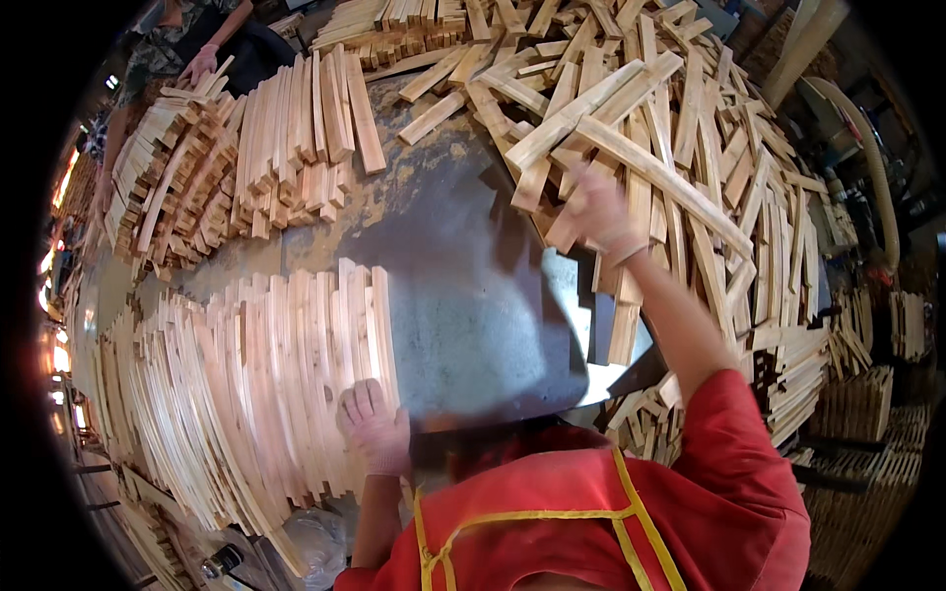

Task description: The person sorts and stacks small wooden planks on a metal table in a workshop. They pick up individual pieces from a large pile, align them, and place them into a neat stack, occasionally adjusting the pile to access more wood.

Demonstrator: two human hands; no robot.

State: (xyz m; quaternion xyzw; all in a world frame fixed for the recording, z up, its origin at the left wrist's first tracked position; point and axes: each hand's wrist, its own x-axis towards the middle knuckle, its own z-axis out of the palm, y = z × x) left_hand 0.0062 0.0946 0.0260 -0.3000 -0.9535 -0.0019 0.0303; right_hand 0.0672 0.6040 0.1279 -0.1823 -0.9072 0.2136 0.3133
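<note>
My left hand [374, 426], in a pale glove, lies flat on the near edge of a neat row of thin wooden slats [256, 384] laid side by side at the left of a metal table [463, 295]. My right hand [601, 212], also gloved and blurred, reaches into a loose heap of wooden slats [690, 167] on the right. Its fingers touch one slat in the heap; whether they grip it is unclear. I wear a red top with yellow straps.
Further stacked slats [286, 148] stand at the back left, where another person's hand [202, 64] rests on a pile. More loose slats [512, 39] cover the far edge. A pale hose [872, 158] and stacked wood [867, 404] sit at the right.
</note>
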